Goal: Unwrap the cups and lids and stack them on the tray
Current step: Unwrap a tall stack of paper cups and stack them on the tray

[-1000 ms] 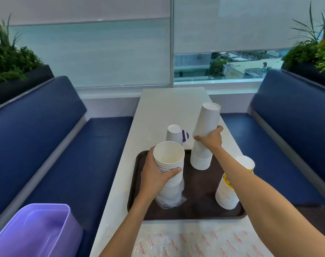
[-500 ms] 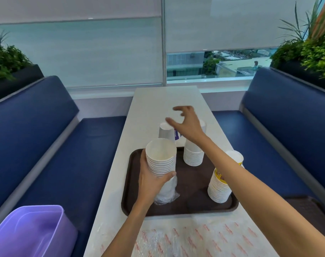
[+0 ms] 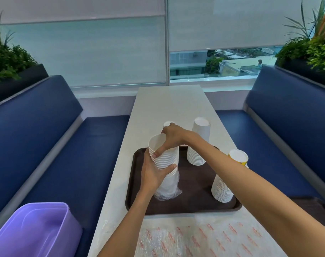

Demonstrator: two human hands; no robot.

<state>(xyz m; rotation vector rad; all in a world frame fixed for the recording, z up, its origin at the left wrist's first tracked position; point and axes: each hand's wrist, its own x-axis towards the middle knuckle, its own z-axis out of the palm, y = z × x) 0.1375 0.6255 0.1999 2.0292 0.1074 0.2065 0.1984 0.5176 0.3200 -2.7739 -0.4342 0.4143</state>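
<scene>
A dark brown tray (image 3: pixel 193 207) lies on the white table. My left hand (image 3: pixel 153 174) grips an upright stack of white cups (image 3: pixel 165 156) over the tray's left side; clear plastic wrap (image 3: pixel 167 190) still bunches around the stack's lower half. My right hand (image 3: pixel 172 137) reaches across and pinches the top cups of that same stack at the rim. An upside-down stack of white cups (image 3: pixel 198 143) stands at the tray's back. Another upside-down stack with a yellow cup on top (image 3: pixel 227 180) stands at the tray's right edge.
One more upside-down white cup stack (image 3: pixel 168 124) stands behind my right hand, mostly hidden. Printed plastic wrapping (image 3: pixel 204 238) lies on the table nearest me. A purple bin (image 3: pixel 31 232) sits on the left blue bench (image 3: pixel 65 154). A second brown tray (image 3: pixel 317 206) rests on the right bench.
My right hand let go of the upside-down white stack on the tray and swung left onto the top of the stack in my left hand.
</scene>
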